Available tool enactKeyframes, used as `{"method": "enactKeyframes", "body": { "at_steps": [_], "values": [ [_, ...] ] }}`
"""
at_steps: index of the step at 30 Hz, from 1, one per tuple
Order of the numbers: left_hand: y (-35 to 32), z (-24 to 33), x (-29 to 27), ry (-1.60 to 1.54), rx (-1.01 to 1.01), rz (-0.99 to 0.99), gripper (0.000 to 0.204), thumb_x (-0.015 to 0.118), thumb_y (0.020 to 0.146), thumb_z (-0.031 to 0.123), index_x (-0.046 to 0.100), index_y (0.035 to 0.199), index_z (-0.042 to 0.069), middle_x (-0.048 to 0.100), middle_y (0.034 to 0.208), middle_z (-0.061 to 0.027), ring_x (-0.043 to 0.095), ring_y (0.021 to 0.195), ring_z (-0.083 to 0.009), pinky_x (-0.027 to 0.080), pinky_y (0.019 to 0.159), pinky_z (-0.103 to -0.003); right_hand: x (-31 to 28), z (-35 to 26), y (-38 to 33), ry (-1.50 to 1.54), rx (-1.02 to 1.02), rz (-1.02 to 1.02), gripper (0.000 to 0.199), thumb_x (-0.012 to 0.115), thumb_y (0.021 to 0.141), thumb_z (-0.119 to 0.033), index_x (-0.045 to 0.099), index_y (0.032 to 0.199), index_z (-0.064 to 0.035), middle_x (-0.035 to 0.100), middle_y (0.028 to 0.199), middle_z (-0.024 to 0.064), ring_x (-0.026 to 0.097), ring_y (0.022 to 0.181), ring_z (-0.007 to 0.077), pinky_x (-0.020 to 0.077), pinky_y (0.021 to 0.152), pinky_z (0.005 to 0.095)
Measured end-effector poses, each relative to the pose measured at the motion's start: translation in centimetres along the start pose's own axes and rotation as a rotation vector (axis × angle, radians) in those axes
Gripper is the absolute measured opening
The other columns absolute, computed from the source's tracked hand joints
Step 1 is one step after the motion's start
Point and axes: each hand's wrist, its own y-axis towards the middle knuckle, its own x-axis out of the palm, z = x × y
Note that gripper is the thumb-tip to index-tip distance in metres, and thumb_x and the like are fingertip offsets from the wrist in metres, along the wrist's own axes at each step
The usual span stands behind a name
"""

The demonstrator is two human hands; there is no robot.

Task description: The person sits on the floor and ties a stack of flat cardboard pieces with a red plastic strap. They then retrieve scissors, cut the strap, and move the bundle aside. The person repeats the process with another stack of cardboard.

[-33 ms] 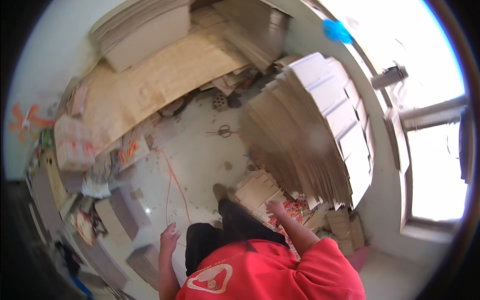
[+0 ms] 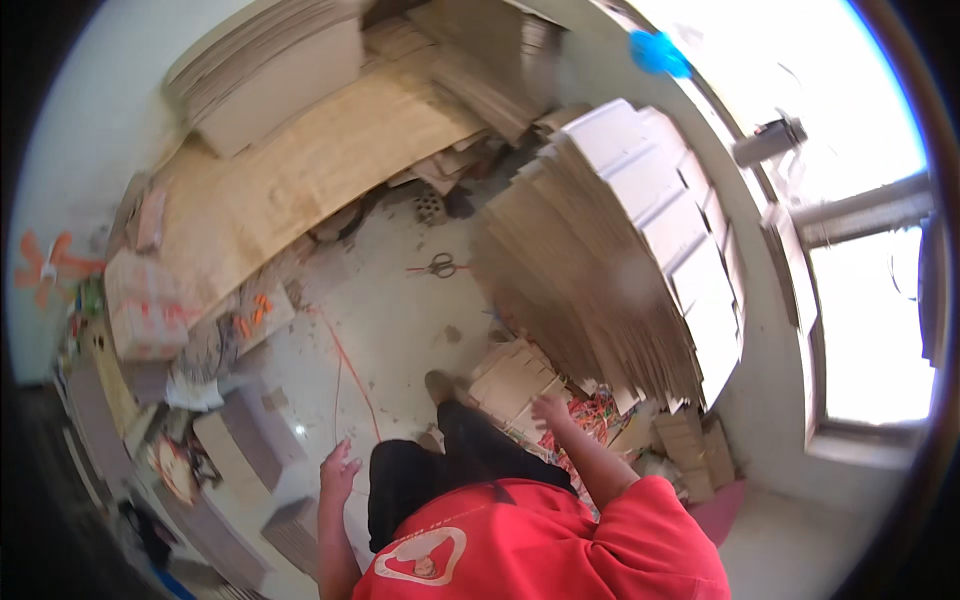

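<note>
My left hand (image 2: 340, 468) hangs beside my left leg, fingers loosely apart and holding nothing. Over by my right leg, my right hand (image 2: 549, 411) is held out, its fingers slightly spread with nothing visible in them. Nearest to it are flat cardboard pieces (image 2: 512, 377) and a tangle of coloured strapping (image 2: 592, 428) on the floor. A tall stack of flat cardboard sheets (image 2: 560, 270) leans on the right, beyond that hand. Dark-handled scissors (image 2: 442, 265) lie on the floor ahead of me.
A wooden table (image 2: 300, 160) at the far left bears a cardboard stack (image 2: 285, 85). A taped box (image 2: 150, 310), orange-handled tools (image 2: 255, 312) and cardboard bundles (image 2: 235, 440) sit to the left. Orange strapping (image 2: 352, 370) trails across the floor. A window (image 2: 868, 320) is at right.
The whole view has shifted slightly, so the stacks, table and scissors appear a little farther left. My left hand's fingers look slightly more spread; my right hand is nearly unchanged.
</note>
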Motion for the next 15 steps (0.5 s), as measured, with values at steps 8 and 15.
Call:
{"method": "enactKeyframes", "body": {
  "at_steps": [8, 15],
  "values": [
    [14.6, 14.1, -3.1, 0.583, 0.419, -0.360, 0.065, 0.067, 0.074, 0.020, 0.040, 0.130, -0.001, 0.046, 0.128, -0.0212, 0.042, 0.118, -0.0371, 0.033, 0.100, -0.042, 2.2, -10.1, -7.5, 0.978, -0.356, 0.164, 0.042, 0.059, 0.085, -0.038, 0.049, 0.110, -0.0065, 0.060, 0.097, 0.0122, 0.060, 0.088, 0.0255, 0.0493, 0.074, 0.0454],
    [24.8, 32.0, 2.8, 0.922, 0.892, -0.552, 0.076, 0.070, 0.073, 0.021, 0.032, 0.135, 0.001, 0.039, 0.134, -0.0210, 0.034, 0.125, -0.0380, 0.029, 0.105, -0.042, 1.9, -9.0, -10.6, 1.354, -0.473, 0.324, 0.044, 0.054, 0.089, -0.039, 0.045, 0.115, -0.0044, 0.056, 0.110, 0.0177, 0.055, 0.103, 0.0306, 0.0489, 0.082, 0.0472]
  ]
}}
